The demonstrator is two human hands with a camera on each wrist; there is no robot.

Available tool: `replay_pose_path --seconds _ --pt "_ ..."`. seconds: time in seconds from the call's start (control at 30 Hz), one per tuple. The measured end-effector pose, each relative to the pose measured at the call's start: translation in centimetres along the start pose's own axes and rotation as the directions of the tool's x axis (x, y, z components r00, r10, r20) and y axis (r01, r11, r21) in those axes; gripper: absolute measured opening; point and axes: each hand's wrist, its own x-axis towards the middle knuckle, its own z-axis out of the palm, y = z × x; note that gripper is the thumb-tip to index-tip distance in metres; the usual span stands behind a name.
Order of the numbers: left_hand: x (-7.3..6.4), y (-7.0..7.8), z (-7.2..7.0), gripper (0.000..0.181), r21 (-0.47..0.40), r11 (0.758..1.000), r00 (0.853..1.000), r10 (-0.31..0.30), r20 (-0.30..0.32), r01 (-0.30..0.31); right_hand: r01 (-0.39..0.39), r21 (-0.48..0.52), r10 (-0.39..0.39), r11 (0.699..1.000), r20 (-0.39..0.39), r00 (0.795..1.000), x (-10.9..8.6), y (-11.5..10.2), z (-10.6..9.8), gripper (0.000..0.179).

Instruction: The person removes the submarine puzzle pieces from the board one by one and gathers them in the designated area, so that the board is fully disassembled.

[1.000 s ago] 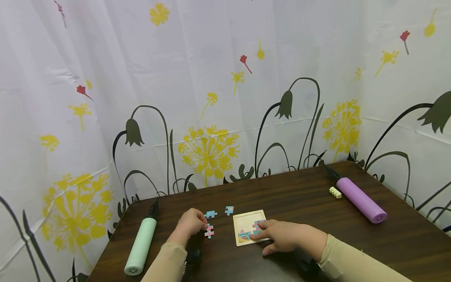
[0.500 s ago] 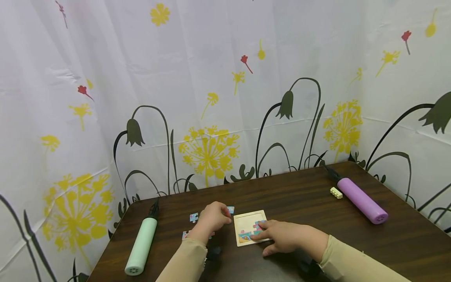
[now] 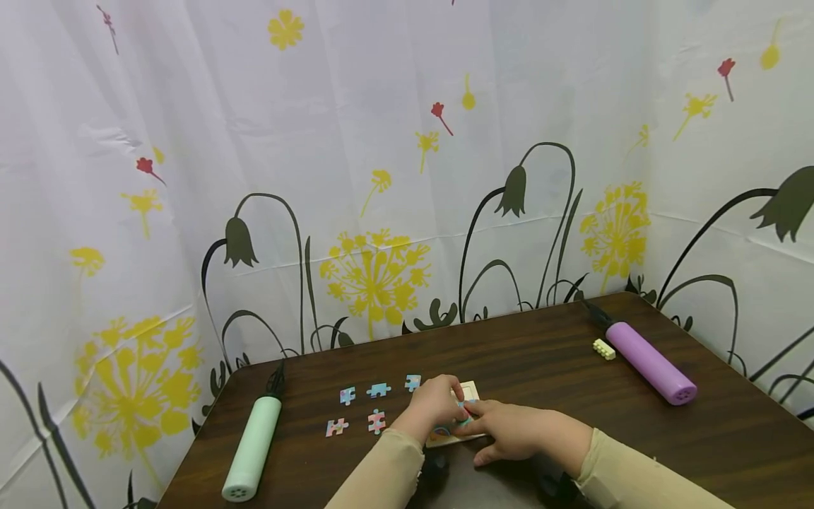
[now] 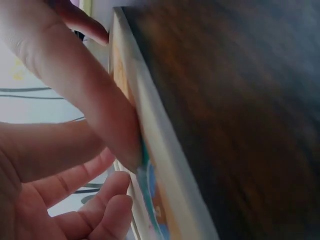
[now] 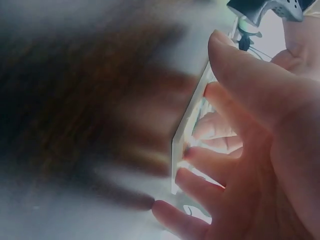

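My left hand [image 3: 434, 404] reaches over a small wooden puzzle tray [image 3: 469, 390] and covers much of it. In the left wrist view, my left thumb and bent index finger meet at the puzzle pieces [image 4: 145, 186] in that tray. Whether they pinch a piece is hidden. My right hand [image 3: 511, 428] lies over the tray's right side with spread fingers; in the right wrist view, its fingertips touch the tray's edge [image 5: 186, 127]. Left of the tray, several loose jigsaw pieces lie on the table, among them a blue piece [image 3: 379, 390] and a pink piece [image 3: 376, 422].
A mint-green hand pump [image 3: 253, 445] lies at the table's left side. On the right are a purple hand pump [image 3: 650, 362] and a pale yellow toy brick [image 3: 603, 349]. A flower-print curtain [image 3: 375, 141] hangs behind the dark wooden table [image 3: 509, 346].
My left hand has moved right, from the loose pieces to the tray, uncovering several pieces on the table. My right hand has stayed at the tray.
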Motion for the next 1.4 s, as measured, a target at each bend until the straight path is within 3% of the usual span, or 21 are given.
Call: replay_pose_path --seconds 0.23,0.4,0.63,0.83,1.03,1.23,1.4 --pt "0.2 0.2 0.2 0.026 -0.014 0.999 0.999 -0.037 0.019 0.037 -0.068 0.002 0.068 0.998 -0.002 0.998 -0.2 0.0 0.4 0.058" --pt "0.2 0.0 0.3 0.031 -0.043 0.998 0.998 -0.054 0.012 0.055 -0.066 -0.024 0.065 0.998 -0.029 0.997 0.0 -0.1 0.6 0.057" --pt "0.2 -0.2 0.5 0.024 -0.198 0.980 0.999 -0.040 -0.027 0.034 -0.053 -0.085 0.048 0.995 -0.050 0.998 0.0 -0.3 0.4 0.055" --pt "0.2 -0.6 -0.8 0.017 -0.293 0.956 0.994 -0.030 -0.107 -0.003 -0.088 -0.067 0.086 0.994 -0.029 0.996 0.1 -0.5 0.3 0.055" --pt "-0.2 -3.0 -3.9 0.010 -0.266 0.964 0.972 -0.076 -0.224 0.014 -0.110 -0.056 0.109 0.992 -0.023 0.994 0.5 -0.3 0.6 0.055" --pt "-2.0 -6.3 -6.5 0.010 -0.231 0.968 0.966 -0.153 -0.210 0.103 -0.118 -0.055 0.117 0.991 -0.026 0.993 0.4 -0.4 0.6 0.055" --pt "-3.1 -8.1 -7.1 0.011 -0.187 0.976 0.978 -0.143 -0.155 0.113 -0.124 -0.056 0.123 0.991 -0.036 0.992 0.1 -0.7 0.5 0.055"
